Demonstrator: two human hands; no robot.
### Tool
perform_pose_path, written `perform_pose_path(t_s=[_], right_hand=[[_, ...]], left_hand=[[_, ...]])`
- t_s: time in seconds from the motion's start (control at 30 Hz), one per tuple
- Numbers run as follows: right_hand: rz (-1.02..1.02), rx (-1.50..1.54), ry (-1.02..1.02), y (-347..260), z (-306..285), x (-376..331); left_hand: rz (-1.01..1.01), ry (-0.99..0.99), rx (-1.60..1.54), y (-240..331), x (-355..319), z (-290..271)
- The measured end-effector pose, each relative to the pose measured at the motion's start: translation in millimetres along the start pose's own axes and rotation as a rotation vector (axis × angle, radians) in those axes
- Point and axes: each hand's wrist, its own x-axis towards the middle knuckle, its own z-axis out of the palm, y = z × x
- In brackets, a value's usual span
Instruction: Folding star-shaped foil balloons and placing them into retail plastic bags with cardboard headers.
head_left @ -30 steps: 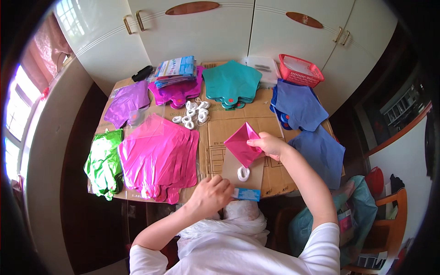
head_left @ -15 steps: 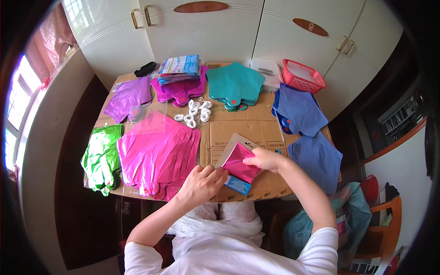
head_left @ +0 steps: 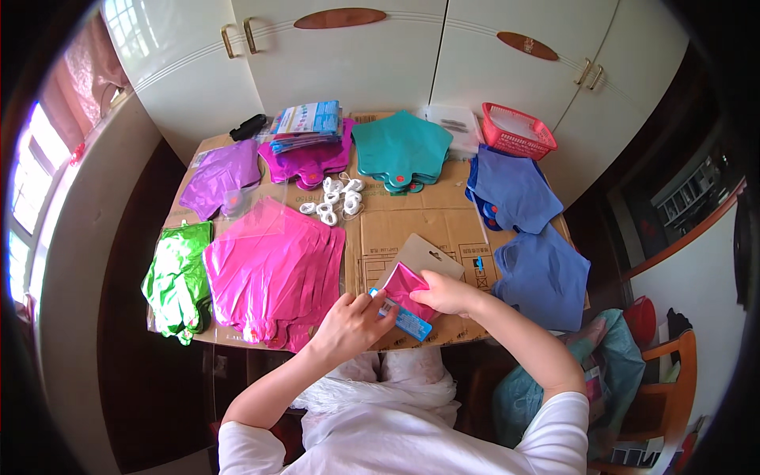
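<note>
At the table's near edge, a folded pink foil sheet point(head_left: 402, 283) lies over a grey-brown backing card point(head_left: 439, 257) with a hang hole. A blue printed strip point(head_left: 412, 324) runs along the card's near side. My right hand point(head_left: 450, 294) is closed on the right part of the pink foil, thumb on top. My left hand point(head_left: 348, 323) pinches the left end of the card and its blue strip; its fingertips are partly hidden. Left of my hands lies a fanned stack of flat pink foil balloons point(head_left: 273, 273).
Around the cardboard-covered table point(head_left: 419, 214) lie green point(head_left: 176, 273), purple point(head_left: 222, 176), magenta point(head_left: 305, 165), teal point(head_left: 402, 146) and blue foil stacks point(head_left: 514, 190). White string coils point(head_left: 332, 198) sit mid-table. Printed cards point(head_left: 307, 119) and a red basket point(head_left: 518, 131) stand at the back.
My right hand has shifted left, folding the pink foil smaller, so more of the backing card shows on the right. My left hand stays by the strip's left end.
</note>
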Motion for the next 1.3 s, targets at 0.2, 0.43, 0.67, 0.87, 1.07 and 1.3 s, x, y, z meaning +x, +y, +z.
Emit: perform_pose_path(t_s=[0.2,0.43,0.67,0.87,1.07,1.3], right_hand=[[0.092,-0.481,0.006,-40,-19,-14],[-0.244,-0.405,0.177,-11,-28,0],[-0.112,-0.424,0.012,-16,-33,1],[0.010,-0.397,-0.114,-23,-37,1],[-0.386,-0.697,-0.004,-23,-38,2],[-0.875,-0.948,0.217,13,-7,25]], left_hand=[[0.016,-0.030,0.003,0,-1,1],[0.038,-0.013,0.026,1,1,0],[0.067,-0.033,0.091,8,-1,4],[0.110,-0.053,0.008,11,6,-5],[0.117,-0.083,-0.001,12,1,3],[0.147,-0.072,0.037,12,5,2]])
